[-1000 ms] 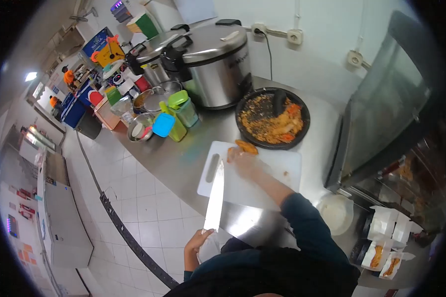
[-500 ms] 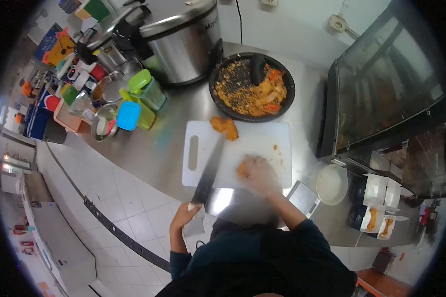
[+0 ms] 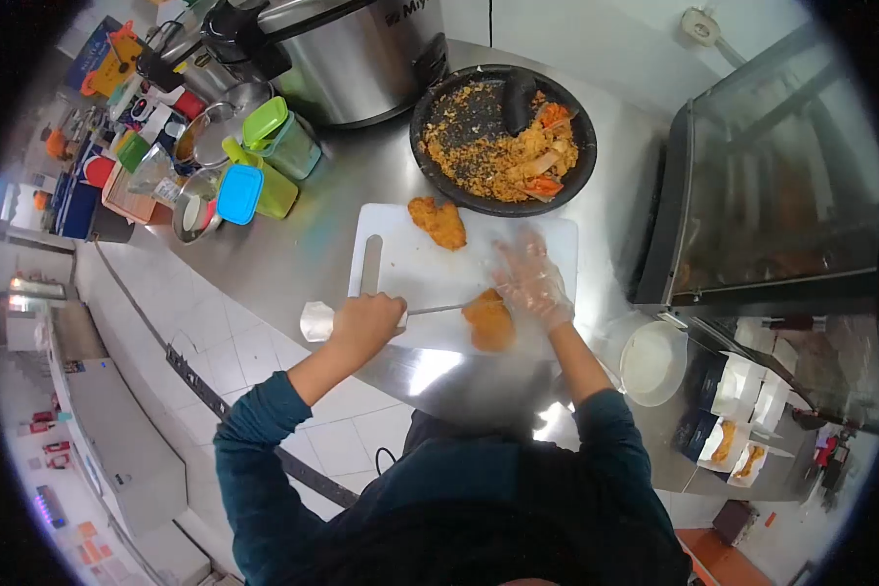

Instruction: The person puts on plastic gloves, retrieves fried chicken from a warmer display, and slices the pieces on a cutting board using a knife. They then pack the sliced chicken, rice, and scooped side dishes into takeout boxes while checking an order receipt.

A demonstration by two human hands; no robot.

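Note:
My left hand [image 3: 366,322] is closed round the white handle of a knife [image 3: 435,310], whose blade reaches right across the white cutting board [image 3: 410,278] to a piece of fried chicken [image 3: 488,320]. Beside that piece, on its right, my right hand [image 3: 534,278] wears a clear plastic glove, its fingers spread over the board and slightly blurred. A second fried piece [image 3: 438,223] lies at the board's upper left. Behind the board stands a round black stone dish [image 3: 503,140] with orange-brown crumbs and a dark pestle [image 3: 519,102].
Green and blue lidded containers [image 3: 260,186] and bowls stand at the left. A large steel cooker [image 3: 352,63] is behind them. On the right are a glass cabinet [image 3: 781,186], a pale round tub [image 3: 653,363] and white paper boxes with fried pieces [image 3: 724,441].
The knife has swung from pointing away to lying sideways, its blade now at the nearer piece. My right hand has moved up and right off that piece, its fingers spread.

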